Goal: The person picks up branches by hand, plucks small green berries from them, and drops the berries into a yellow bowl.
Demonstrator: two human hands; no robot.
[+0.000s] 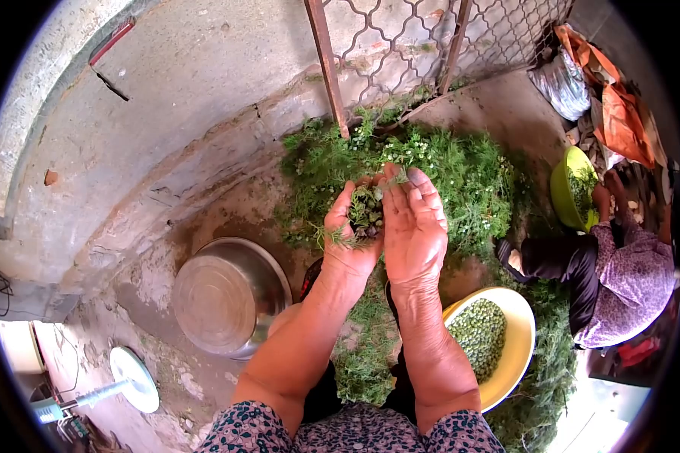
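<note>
My left hand [353,253] is cupped around a small heap of round green-and-brown seed cones [366,208] with bits of feathery leaf. A thin green sprig [340,238] pokes out by its thumb. Pressed up against its side is my right hand [415,234], palm up with the fingers stretched out and nothing plainly held. Both are above a large pile of green evergreen branches [468,185] dotted with pale cones. Below my right forearm stands a yellow basin [515,370] holding many small green cones [477,336].
An upturned metal pot [219,298] lies left. Beside a concrete wall [181,90] stands a metal grille [393,45]. At right a person in a purple patterned top [635,287] reaches into a lime-green basin [563,189]. An orange cloth [623,121] lies behind.
</note>
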